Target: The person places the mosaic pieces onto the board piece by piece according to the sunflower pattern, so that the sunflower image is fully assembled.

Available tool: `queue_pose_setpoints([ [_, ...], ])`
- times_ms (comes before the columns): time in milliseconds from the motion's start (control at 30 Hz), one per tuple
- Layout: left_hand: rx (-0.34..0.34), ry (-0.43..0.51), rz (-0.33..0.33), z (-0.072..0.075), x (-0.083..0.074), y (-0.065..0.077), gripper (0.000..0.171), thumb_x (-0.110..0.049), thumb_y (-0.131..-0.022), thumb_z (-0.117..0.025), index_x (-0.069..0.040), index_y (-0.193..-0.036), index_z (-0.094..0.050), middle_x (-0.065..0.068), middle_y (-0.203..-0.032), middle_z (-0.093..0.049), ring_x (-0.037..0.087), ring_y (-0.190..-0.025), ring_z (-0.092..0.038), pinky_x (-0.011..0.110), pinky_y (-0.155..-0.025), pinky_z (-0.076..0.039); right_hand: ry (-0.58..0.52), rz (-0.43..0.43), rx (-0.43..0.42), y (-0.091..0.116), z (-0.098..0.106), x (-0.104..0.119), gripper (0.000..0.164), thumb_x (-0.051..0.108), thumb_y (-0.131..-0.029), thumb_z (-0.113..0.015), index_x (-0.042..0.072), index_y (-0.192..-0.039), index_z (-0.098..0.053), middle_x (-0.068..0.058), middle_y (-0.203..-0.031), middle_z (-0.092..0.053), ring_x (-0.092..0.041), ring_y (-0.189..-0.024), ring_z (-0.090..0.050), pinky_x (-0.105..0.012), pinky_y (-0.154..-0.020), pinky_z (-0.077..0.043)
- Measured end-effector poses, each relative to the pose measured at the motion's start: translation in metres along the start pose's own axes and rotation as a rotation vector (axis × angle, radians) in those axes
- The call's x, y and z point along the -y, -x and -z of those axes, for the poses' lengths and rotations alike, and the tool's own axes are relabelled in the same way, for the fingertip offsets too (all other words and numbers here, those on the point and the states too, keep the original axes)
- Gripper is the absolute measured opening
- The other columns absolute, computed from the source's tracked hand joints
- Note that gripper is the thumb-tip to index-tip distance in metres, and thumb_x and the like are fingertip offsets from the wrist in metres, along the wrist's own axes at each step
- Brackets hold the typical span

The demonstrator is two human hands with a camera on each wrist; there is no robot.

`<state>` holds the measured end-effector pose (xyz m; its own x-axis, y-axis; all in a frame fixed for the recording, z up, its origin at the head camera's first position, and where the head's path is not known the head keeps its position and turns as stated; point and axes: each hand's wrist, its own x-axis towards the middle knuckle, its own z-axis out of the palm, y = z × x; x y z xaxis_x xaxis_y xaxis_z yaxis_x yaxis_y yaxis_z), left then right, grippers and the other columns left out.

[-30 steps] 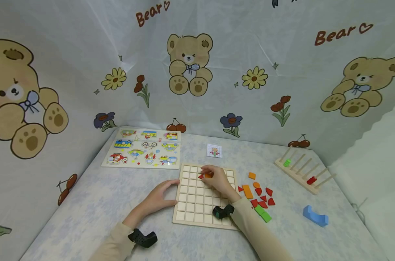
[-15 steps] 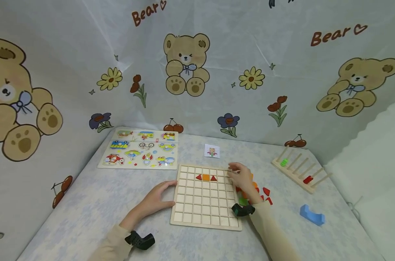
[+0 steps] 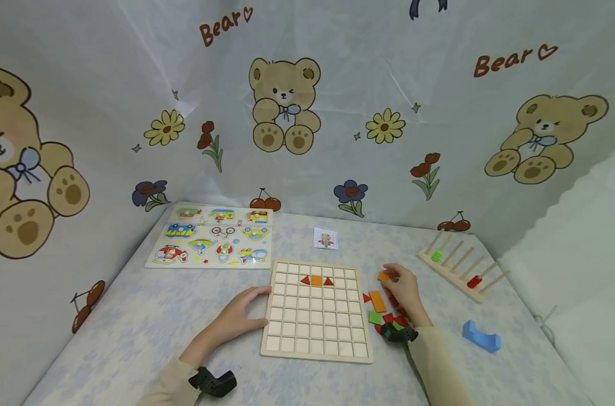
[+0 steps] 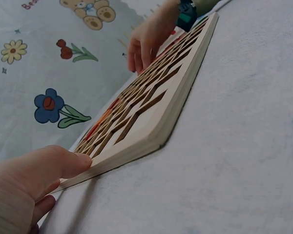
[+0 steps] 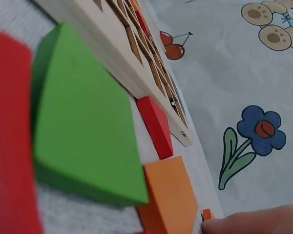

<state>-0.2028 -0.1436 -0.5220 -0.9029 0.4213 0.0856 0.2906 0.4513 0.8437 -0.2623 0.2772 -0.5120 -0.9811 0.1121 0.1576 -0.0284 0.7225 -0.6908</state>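
Note:
A wooden grid board lies mid-table. A red triangle, an orange square and another red triangle sit side by side in its second row. My left hand rests at the board's left edge; the left wrist view shows the thumb on the rim. Right of the board, my right hand pinches a second orange square block at table level. Close to its wrist are green blocks, an orange rectangle and several red pieces, partly hidden by the hand.
A vehicle peg puzzle lies at the back left, and a small printed card behind the board. To the right are a wooden peg rack with green and red beads and a blue curved block.
My right hand has left the board, where the orange square and right red triangle now show, and moved right to the loose orange square block. The left hand stays at the board's edge.

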Motion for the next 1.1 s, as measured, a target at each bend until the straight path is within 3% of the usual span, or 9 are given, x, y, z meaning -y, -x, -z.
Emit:
queue_pose_setpoints([
  [133, 0.001, 0.011, 0.000, 0.000, 0.000, 0.001, 0.068, -0.030, -0.080, -0.076, -0.018, -0.140, -0.047, 0.000, -0.143, -0.049, 0.026, -0.139, -0.038, 0.051, -0.113, -0.031, -0.021, 0.013, -0.013, 0.004, -0.001, 0.011, 0.040, 0.002, -0.083, -0.069, -0.004, -0.122, -0.060, -0.024, -0.109, -0.066, -0.035, -0.100, -0.060, -0.050, -0.090, -0.051],
  [267, 0.001, 0.015, 0.004, 0.000, 0.000, 0.001, 0.068, -0.030, -0.080, -0.076, -0.017, -0.140, -0.047, -0.001, -0.142, -0.049, 0.026, -0.139, -0.038, 0.051, -0.113, -0.031, -0.102, 0.044, 0.026, 0.010, -0.010, 0.038, 0.040, 0.005, -0.083, -0.071, -0.001, -0.122, -0.062, -0.021, -0.111, -0.066, -0.033, -0.101, -0.060, -0.047, -0.090, -0.051],
  [467, 0.007, 0.009, 0.005, 0.001, 0.000, 0.000, 0.068, -0.031, -0.081, -0.076, -0.016, -0.141, -0.046, -0.001, -0.143, -0.048, 0.026, -0.139, -0.038, 0.052, -0.113, -0.031, -0.198, 0.175, 0.132, 0.024, -0.043, 0.084, 0.037, 0.004, -0.080, -0.074, 0.001, -0.116, -0.066, -0.016, -0.105, -0.069, -0.030, -0.097, -0.062, -0.039, -0.083, -0.053],
  [633, 0.002, 0.012, 0.002, 0.001, 0.001, 0.000, 0.068, -0.032, -0.081, -0.076, -0.016, -0.140, -0.046, 0.000, -0.143, -0.048, 0.027, -0.139, -0.038, 0.053, -0.113, -0.031, -0.248, 0.266, 0.283, 0.035, -0.075, 0.111, 0.035, 0.002, -0.081, -0.072, 0.002, -0.116, -0.065, -0.014, -0.106, -0.068, -0.029, -0.097, -0.063, -0.034, -0.083, -0.055],
  [767, 0.007, 0.022, 0.005, -0.001, 0.003, 0.000, 0.068, -0.034, -0.080, -0.076, -0.018, -0.140, -0.047, -0.001, -0.143, -0.049, 0.027, -0.139, -0.038, 0.053, -0.113, -0.030, -0.232, 0.296, 0.348, 0.042, -0.090, 0.121, 0.034, 0.000, -0.082, -0.070, 0.002, -0.116, -0.064, -0.013, -0.109, -0.068, -0.028, -0.100, -0.063, -0.031, -0.085, -0.054],
  [1100, 0.002, 0.015, -0.004, 0.000, 0.002, 0.000, 0.068, -0.032, -0.080, -0.076, -0.017, -0.140, -0.047, 0.000, -0.143, -0.049, 0.028, -0.138, -0.039, 0.054, -0.112, -0.031, -0.257, 0.298, 0.325, 0.043, -0.098, 0.122, 0.037, 0.000, -0.081, -0.071, 0.003, -0.118, -0.065, -0.010, -0.108, -0.069, -0.026, -0.099, -0.063, -0.026, -0.082, -0.054],
])
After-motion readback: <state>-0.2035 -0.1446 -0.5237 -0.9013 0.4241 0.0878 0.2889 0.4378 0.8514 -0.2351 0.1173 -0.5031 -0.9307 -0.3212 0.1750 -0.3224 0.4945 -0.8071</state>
